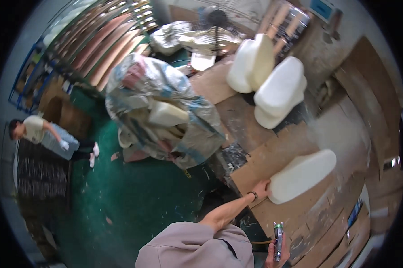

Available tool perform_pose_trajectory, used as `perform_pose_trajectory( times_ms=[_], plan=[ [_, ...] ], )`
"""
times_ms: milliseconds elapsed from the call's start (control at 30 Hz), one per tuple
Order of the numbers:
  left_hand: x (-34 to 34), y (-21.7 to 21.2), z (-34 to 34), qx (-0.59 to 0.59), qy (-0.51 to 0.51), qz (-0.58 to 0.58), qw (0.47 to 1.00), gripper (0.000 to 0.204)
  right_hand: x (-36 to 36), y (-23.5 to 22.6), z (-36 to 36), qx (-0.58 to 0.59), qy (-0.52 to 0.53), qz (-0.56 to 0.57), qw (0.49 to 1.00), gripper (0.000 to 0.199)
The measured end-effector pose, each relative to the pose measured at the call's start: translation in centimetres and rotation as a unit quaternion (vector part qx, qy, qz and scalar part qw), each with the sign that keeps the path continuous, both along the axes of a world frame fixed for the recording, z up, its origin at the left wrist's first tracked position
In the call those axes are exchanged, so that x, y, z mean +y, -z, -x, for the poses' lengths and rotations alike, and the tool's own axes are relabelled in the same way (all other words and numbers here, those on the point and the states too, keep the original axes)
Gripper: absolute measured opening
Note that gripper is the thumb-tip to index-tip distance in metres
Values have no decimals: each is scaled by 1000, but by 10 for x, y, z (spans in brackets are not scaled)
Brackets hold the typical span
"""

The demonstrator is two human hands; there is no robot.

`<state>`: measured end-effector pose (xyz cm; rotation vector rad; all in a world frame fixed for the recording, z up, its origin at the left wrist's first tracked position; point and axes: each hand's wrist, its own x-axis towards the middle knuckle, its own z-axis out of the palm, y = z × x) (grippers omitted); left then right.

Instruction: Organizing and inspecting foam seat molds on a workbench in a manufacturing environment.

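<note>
I judge one white piece unfinished: left hand touching it, grip indeterminable; right hand clamped on a metal tool; other pieces beyond the left hand.

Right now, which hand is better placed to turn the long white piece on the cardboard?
Left, most likely. The left hand touches the near end of the long white piece, while the right hand is apart from it, taken up with a metallic tool.
</note>
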<state>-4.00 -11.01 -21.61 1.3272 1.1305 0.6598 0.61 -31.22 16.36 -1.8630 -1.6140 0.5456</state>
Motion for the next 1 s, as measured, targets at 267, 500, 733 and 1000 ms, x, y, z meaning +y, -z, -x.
perform_pose_trajectory(
  times_ms=[267,500,733,1000],
  plan=[
    [-22,-8,9,-153,15,106,982,76,-6,18,0,-99,-116,-5,988,35],
    [-25,-35,-5,-249,-50,256,933,53,-14,-8,18,-93,-59,-56,992,37],
    [12,-43,2,-326,-35,321,889,28,-43,10,-15,26,100,-7,995,48],
    [-6,-6,-1,-295,-42,355,886,29,-82,6,-23,37,243,-49,968,46]
  ],
)
